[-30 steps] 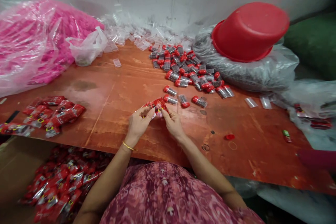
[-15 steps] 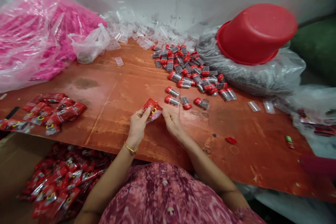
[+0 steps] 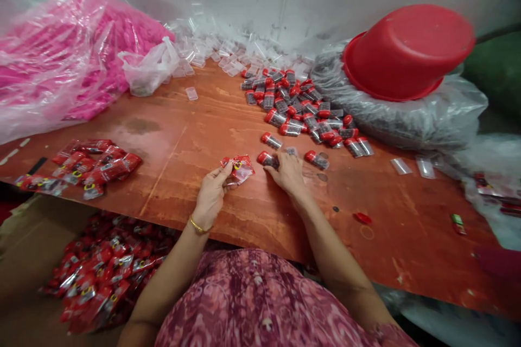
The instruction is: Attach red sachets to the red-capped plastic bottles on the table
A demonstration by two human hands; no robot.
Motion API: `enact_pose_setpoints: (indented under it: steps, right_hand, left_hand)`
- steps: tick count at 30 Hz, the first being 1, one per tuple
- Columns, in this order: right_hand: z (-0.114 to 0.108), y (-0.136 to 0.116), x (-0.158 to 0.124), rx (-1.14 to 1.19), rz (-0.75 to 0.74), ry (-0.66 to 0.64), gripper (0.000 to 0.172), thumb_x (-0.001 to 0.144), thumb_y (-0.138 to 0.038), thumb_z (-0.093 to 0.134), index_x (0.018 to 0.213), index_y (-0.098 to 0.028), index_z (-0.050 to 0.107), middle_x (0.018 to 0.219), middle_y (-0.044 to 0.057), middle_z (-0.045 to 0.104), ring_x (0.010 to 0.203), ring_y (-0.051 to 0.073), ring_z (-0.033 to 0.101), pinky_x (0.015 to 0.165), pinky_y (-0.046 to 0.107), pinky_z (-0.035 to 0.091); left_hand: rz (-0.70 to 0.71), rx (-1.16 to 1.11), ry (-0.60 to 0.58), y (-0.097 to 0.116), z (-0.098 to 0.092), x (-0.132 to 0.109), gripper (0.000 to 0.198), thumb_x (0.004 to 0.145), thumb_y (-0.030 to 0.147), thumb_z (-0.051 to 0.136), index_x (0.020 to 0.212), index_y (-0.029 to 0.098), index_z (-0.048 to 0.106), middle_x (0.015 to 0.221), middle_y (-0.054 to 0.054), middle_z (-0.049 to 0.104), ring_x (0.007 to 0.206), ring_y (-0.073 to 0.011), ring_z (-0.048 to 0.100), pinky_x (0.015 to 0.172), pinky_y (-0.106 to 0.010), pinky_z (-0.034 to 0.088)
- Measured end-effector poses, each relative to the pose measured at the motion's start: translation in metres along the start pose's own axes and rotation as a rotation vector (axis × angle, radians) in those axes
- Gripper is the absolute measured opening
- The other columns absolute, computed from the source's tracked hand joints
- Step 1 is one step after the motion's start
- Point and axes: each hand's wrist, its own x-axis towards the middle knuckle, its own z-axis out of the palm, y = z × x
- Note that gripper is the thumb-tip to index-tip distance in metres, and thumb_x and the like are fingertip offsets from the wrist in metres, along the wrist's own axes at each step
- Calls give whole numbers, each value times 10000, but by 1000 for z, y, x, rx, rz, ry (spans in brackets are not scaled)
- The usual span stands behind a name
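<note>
My left hand point(image 3: 212, 191) is closed on the edge of a small red printed plastic pouch point(image 3: 243, 168), with its clear part facing right. My right hand point(image 3: 290, 172) reaches down to the table, thumb and fingers closing at the right end of a small clear container with a red cap point(image 3: 266, 159) and dark contents. The fingers partly hide that container's end. A second container point(image 3: 290, 150) shows just beyond the fingertips, mostly covered. Similar capped containers point(image 3: 271, 140) lie close by, one point(image 3: 316, 160) to the right of the hand.
A heap of capped containers point(image 3: 291, 100) lies ahead, with clear plastic pieces point(image 3: 228, 54) behind. Filled red pouches point(image 3: 97, 165) lie at left, above a carton point(image 3: 24, 244) of more. A pink-filled bag point(image 3: 81, 49) and red tub point(image 3: 411, 54) stand at the back.
My right hand has left the pouch and moved right and forward to the containers. My left hand keeps the pouch, now turned. One capped container has shifted slightly toward me.
</note>
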Motion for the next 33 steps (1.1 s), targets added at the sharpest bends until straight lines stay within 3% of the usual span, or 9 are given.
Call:
enact_pose_setpoints:
  steps: [3, 7, 11, 14, 20, 26, 33]
  right_hand:
    - [-1, 6, -8, 165, -2, -17, 216, 746, -313, 616, 896, -165, 567, 865, 96, 632, 833, 247, 550, 736, 350, 377]
    - [-13, 5, -36, 664, 57, -6, 177, 776, -348, 566, 842, -190, 523, 722, 8, 560, 630, 156, 517, 605, 288, 411]
    - [-38, -7, -68, 1059, 33, -167, 258, 790, -443, 581, 859, -201, 524, 679, -22, 525, 497, 97, 452, 466, 233, 385]
    - [-54, -18, -82, 1116, 11, -263, 291, 813, -487, 548, 815, -196, 548, 698, -6, 543, 500, 88, 438, 442, 217, 369]
    - [-69, -31, -90, 1120, -1, -287, 242, 773, -425, 614, 805, -185, 627, 585, -29, 521, 472, 82, 399, 442, 218, 307]
    - [-64, -31, -85, 1199, 115, -401, 290, 728, -456, 638, 716, -167, 636, 498, -28, 552, 399, 70, 393, 393, 208, 261]
    - [-54, -30, -82, 1257, 250, -447, 314, 686, -482, 650, 676, -173, 599, 442, -43, 533, 322, 52, 330, 338, 198, 199]
  left_hand:
    - [-35, -36, -23, -2, -1, -2, 427, 430, 422, 856, 714, 150, 688, 633, -11, 699, 540, -103, 610, 505, -183, 451]
    - [-37, -19, -13, -5, -2, -4, 405, 452, 418, 851, 697, 144, 681, 635, -18, 697, 551, -104, 615, 518, -185, 458]
    - [4, 56, -19, -8, 0, -6, 377, 509, 431, 824, 687, 133, 677, 635, -26, 692, 547, -100, 608, 525, -189, 459]
    - [22, 94, -33, -10, 3, -8, 399, 522, 461, 809, 710, 129, 690, 657, -37, 699, 550, -101, 607, 517, -187, 453]
    - [0, 113, -31, -12, 8, -12, 392, 502, 471, 811, 674, 141, 690, 644, -16, 692, 542, -102, 608, 513, -195, 483]
    - [1, 153, -82, -12, 9, -14, 360, 501, 441, 819, 651, 137, 696, 626, -17, 685, 513, -100, 583, 524, -213, 480]
    - [130, 265, -219, -10, 4, -14, 306, 583, 398, 787, 735, 140, 726, 706, -27, 701, 624, -112, 597, 637, -224, 477]
